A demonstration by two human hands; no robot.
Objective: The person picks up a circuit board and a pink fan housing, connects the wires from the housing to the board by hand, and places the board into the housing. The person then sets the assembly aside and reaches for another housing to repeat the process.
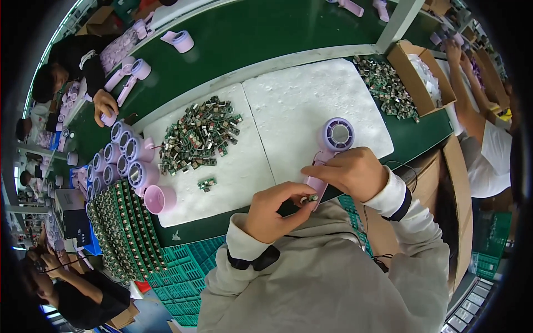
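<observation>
Near the front edge of the white foam board, my left hand (275,212) pinches a small green circuit board (312,198) between thumb and fingertips. My right hand (352,173) is closed over the handle of a lilac handheld fan (337,135), whose round head points away from me. The circuit board is right at the handle's near end; whether it touches the inside cannot be seen. To the left lies a heap of loose circuit boards (201,133), with one separate board (207,184) closer to me. A pink cup-shaped part (160,200) stands at the foam's left edge.
Stacked lilac fan heads (123,158) and rows of circuit board panels (119,233) stand at left. More boards (383,86) and a cardboard box (422,77) are at far right. Co-workers sit across and beside the green table (266,33); one hand (104,106) is at the far left.
</observation>
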